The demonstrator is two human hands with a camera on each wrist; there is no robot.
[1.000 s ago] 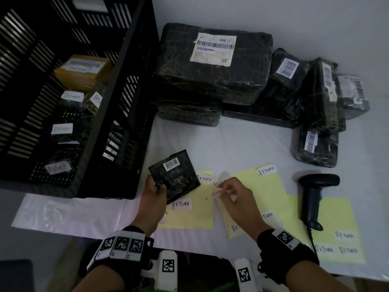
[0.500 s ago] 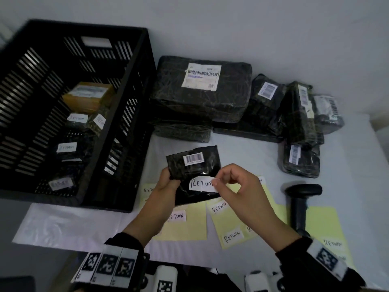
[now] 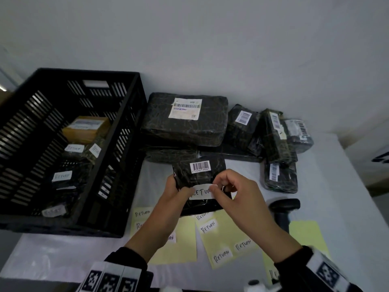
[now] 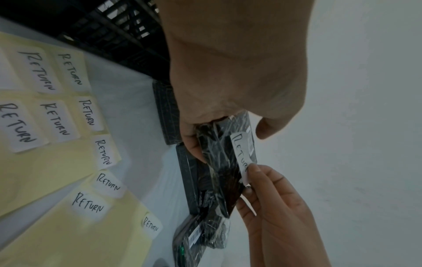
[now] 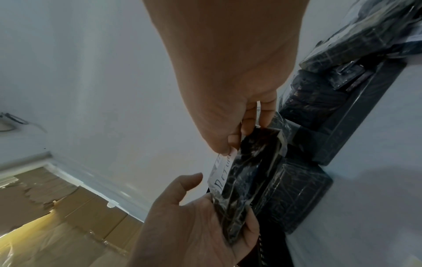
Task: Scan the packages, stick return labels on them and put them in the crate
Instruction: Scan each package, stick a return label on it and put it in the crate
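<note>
My left hand point(image 3: 179, 186) grips a small black package point(image 3: 197, 175) by its left edge and holds it above the table, barcode sticker facing me. A white RETURN label point(image 3: 202, 191) lies across the package's lower front. My right hand point(image 3: 217, 185) pinches the label's right end. My left thumb sits at the label's left end. In the left wrist view the label point(image 4: 241, 155) runs along the package point(image 4: 219, 171). In the right wrist view the package point(image 5: 251, 171) is edge-on. The black crate point(image 3: 130, 144) stands to the left with several labelled packages inside.
A pile of black wrapped packages point(image 3: 185, 121) lies behind my hands, against the wall. Yellow backing sheets point(image 3: 227, 239) with several RETURN labels lie under my forearms. A black handheld scanner point(image 3: 284, 207) stands to the right of them. The table's right edge is near.
My right hand peeled a label off a yellow sheet and carried it to the package. My left hand raised the package and turned it to face me. The label now lies on the package.
</note>
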